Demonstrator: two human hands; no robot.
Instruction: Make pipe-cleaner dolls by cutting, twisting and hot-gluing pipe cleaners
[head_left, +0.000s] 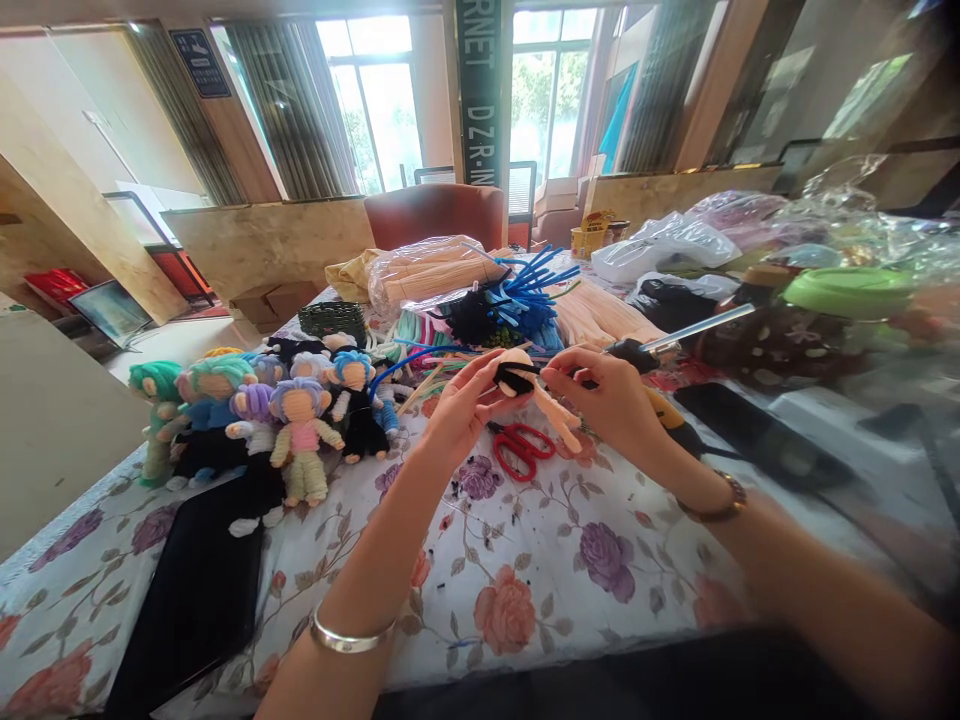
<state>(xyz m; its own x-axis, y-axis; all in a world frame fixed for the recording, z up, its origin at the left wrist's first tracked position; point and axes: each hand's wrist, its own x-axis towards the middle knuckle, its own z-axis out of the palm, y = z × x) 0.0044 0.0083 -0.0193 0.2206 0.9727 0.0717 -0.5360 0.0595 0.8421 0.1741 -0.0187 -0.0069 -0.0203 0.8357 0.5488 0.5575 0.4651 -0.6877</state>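
My left hand (466, 402) is closed around a small peach doll (556, 412) of fuzzy pipe cleaner, its limbs slanting down to the right. Black pipe cleaner (516, 380) wraps the doll's middle. My right hand (604, 395) pinches the end of this black strand at the doll's right side. Beneath the doll, red-handled scissors (523, 455) lie on the flowered tablecloth (540, 560). Just behind my right hand rests what looks like a glue gun with a clear stick (705, 328).
Several finished dolls (304, 430) stand at left, beside a black tablet-like slab (191, 600). Blue pipe cleaners (529, 290) and a plastic-wrapped peach bundle (435, 270) lie behind my hands. At right are a dark phone-like object (757, 435), a green lid (847, 292) and plastic bags (660, 248).
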